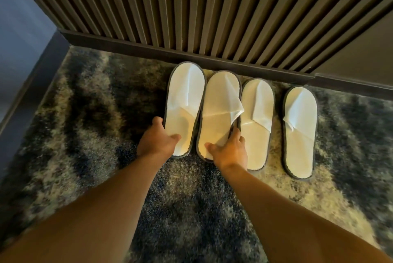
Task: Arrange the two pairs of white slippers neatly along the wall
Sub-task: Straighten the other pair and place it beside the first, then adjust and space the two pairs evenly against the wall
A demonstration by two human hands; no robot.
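Several white slippers with grey edging lie in a row on the carpet, toes toward the slatted wall (pixel 212 7). My left hand (pixel 157 141) grips the heel of the leftmost slipper (pixel 185 101), thumb on the insole. My right hand (pixel 229 150) holds the heel of the second slipper (pixel 219 109), whose right edge overlaps the third slipper (pixel 257 122). The fourth slipper (pixel 299 131) lies apart at the right, a small gap from the third. The toe flaps are folded flat.
A dark baseboard (pixel 148 48) runs along the foot of the wall. A second wall (pixel 19 35) closes the corner at the left. The mottled dark-and-cream carpet (pixel 89 114) spreads left of the slippers and in front of them.
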